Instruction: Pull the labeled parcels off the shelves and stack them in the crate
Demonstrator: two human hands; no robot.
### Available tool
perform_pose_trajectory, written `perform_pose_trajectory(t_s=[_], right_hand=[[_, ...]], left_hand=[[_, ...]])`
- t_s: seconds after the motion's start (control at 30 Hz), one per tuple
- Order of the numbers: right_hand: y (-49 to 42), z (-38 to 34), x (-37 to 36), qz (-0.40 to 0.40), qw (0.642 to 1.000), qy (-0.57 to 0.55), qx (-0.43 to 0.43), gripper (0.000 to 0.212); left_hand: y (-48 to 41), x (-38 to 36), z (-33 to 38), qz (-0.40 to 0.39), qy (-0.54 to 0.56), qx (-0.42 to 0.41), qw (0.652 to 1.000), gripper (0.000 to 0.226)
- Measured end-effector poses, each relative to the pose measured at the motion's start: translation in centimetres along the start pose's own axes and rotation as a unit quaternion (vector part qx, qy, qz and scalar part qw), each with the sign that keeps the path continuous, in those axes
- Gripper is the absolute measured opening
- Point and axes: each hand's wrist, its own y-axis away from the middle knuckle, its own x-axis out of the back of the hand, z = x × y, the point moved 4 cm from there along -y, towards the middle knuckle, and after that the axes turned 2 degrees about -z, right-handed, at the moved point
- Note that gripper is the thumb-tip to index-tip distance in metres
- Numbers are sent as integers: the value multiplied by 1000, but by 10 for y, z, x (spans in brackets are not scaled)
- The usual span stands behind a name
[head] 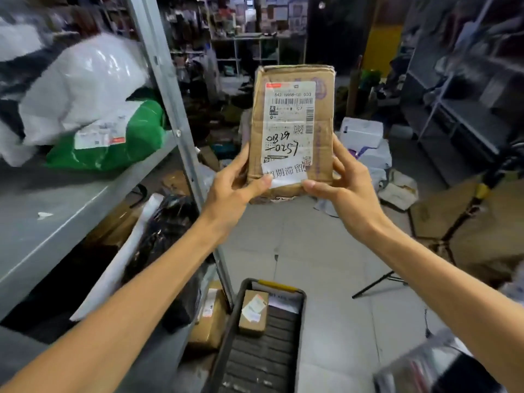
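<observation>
Shelf [71, 211]: grey metal, at the left; a green bag [113, 146] with a label and a white bag [85, 83] lie on it.
Left hand [232, 188]: it holds the lower left edge of the parcel, thumb on the front, fingers behind.
Parcel [292, 131]: a brown cardboard box, upright in the air between both hands, its label with handwriting faces the camera.
Right hand [343, 182]: it grips the lower right edge, thumb pressed on the front.
Crate [300, 321]: dark, on the floor below the parcel; a small labeled box [253, 313] lies inside.
</observation>
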Motion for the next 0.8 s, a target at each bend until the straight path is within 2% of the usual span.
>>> perform_pose_trajectory(t_s=[0.13,0.43,0.6,0.8], right_hand=[[-22,76,19,25,998,8,-61,88],[-57,260,40,15,979,23,-201,89],[-47,366,30,9,963,19,-268,85],[12,502,11,20,937,20,-349,75]], left_hand=[[-36,-25,-75,-40,12,42,998,67],[-75,-74,-262,-32,54,214,975,69],[-60,-94,-372,-31,66,290,954,71],[-1,-118,-500,-45,94,373,922,74]])
